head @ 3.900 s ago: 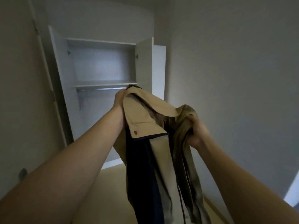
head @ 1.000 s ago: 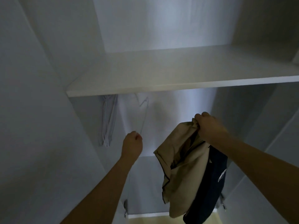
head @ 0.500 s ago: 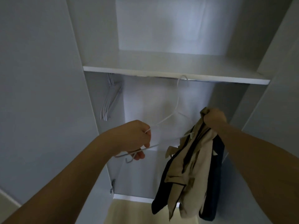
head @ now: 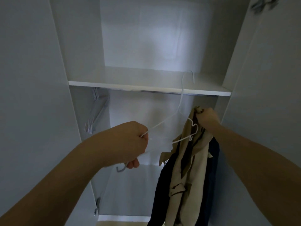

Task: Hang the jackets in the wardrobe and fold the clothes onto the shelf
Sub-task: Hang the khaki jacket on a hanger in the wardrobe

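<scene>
I stand in front of the open white wardrobe point(head: 48, 95). My left hand point(head: 130, 144) grips the left end of a thin white wire hanger point(head: 180, 101), whose hook rises above the front edge of the shelf point(head: 146, 86). My right hand point(head: 207, 119) grips the top of a beige jacket with dark navy panels point(head: 187, 173), which hangs bunched below my fist. The hanger's right end lies against the jacket's upper part. The rail under the shelf is mostly hidden.
Several more white hangers point(head: 96, 115) hang at the left end under the shelf. The wardrobe's right side panel point(head: 260, 79) stands close to my right arm. A strip of light floor point(head: 122, 223) shows at the bottom.
A second ago my left hand reached up to a hanger on the rail; it has since pulled that hanger off and brought it beside the jacket. The view has tilted slightly.
</scene>
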Tool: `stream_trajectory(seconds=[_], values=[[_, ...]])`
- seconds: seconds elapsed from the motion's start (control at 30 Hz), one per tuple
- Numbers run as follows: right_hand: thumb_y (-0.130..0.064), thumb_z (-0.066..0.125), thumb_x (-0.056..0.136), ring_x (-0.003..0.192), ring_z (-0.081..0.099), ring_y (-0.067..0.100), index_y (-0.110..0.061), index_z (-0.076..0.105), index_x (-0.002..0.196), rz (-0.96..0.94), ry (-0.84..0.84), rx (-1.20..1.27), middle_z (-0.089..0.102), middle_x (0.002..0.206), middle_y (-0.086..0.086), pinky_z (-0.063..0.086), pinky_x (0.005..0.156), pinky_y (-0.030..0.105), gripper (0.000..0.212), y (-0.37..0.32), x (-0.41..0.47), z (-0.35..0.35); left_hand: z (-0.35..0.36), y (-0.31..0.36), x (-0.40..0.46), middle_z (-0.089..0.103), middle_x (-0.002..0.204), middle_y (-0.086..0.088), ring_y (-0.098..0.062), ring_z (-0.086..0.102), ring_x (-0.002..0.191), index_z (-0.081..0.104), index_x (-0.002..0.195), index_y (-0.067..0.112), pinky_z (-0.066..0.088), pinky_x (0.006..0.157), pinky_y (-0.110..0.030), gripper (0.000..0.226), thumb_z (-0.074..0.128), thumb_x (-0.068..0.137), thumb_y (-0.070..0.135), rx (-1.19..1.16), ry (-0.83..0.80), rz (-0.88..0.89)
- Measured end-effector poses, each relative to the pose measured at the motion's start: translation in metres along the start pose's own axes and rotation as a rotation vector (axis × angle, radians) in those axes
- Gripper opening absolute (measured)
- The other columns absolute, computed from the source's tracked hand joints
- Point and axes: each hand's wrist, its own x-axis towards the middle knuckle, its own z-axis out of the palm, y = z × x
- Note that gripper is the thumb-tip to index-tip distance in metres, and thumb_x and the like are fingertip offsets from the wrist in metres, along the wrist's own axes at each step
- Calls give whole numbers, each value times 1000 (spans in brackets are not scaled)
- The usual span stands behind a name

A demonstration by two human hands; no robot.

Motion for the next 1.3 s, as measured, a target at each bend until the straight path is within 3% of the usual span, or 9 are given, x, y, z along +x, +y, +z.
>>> stream_trajectory(seconds=[0.13,0.27,0.43,0.57,0.7,0.93,1.13,1.2,1.3], values=[[-29,54,93,75,64,29,0,64,80,-65,-26,108,65,77,14,52,66,33,33,-4,-10,2,23,-2,25,68,87,-26,-34,71,69,54,87,7,56,57,-33,18,41,99,8,-10,-15,3],[-23,66,89,70,60,16,-14,66,72,-157,-54,388,66,75,4,50,70,30,20,-18,-28,-4,42,-23,56,63,69,-19,-32,67,63,54,83,9,57,57,-36,16,45,95,5,-17,-46,-5],[-19,63,92,82,68,23,-14,69,84,-189,-199,689,72,87,9,55,76,33,12,-28,-52,-30,37,-55,71,64,72,-16,-27,68,61,61,83,-1,56,58,-32,17,51,95,5,-134,55,82],[-26,59,95,66,57,13,-17,61,71,-427,-31,300,64,71,1,44,60,22,26,-22,-56,-50,19,-64,63,66,66,-2,-16,68,58,65,81,5,54,55,-24,18,51,94,3,-64,172,215],[-34,58,94,64,57,19,-10,60,68,-491,93,182,62,65,3,43,61,29,36,-24,-48,-58,13,-53,60,70,66,-1,-16,70,60,67,84,9,56,58,-25,16,54,92,7,-38,63,324],[-36,59,94,67,58,23,7,63,81,-424,-31,431,66,77,22,44,67,32,45,-30,-53,-49,32,-52,76,70,71,-17,-35,70,67,65,86,-3,59,64,-35,18,48,92,-3,-136,-99,325],[-29,55,97,54,42,12,-2,54,68,-561,-240,146,50,58,2,31,54,29,40,-30,-71,-23,17,-63,93,71,71,-9,-30,72,66,66,85,-2,60,61,-31,18,50,93,-5,-221,-46,301],[-28,54,97,52,44,8,-9,52,64,-534,-279,168,49,55,-3,33,54,27,38,-22,-74,-12,24,-68,99,70,79,-7,-31,72,75,67,91,1,58,64,-28,14,54,93,-2,-158,6,267],[-29,56,94,48,49,2,-21,49,55,-486,-228,207,52,48,-11,37,55,26,40,-15,-75,-9,37,-76,104,60,118,-3,-27,61,104,58,116,20,47,90,-35,27,59,89,17,468,361,293]])
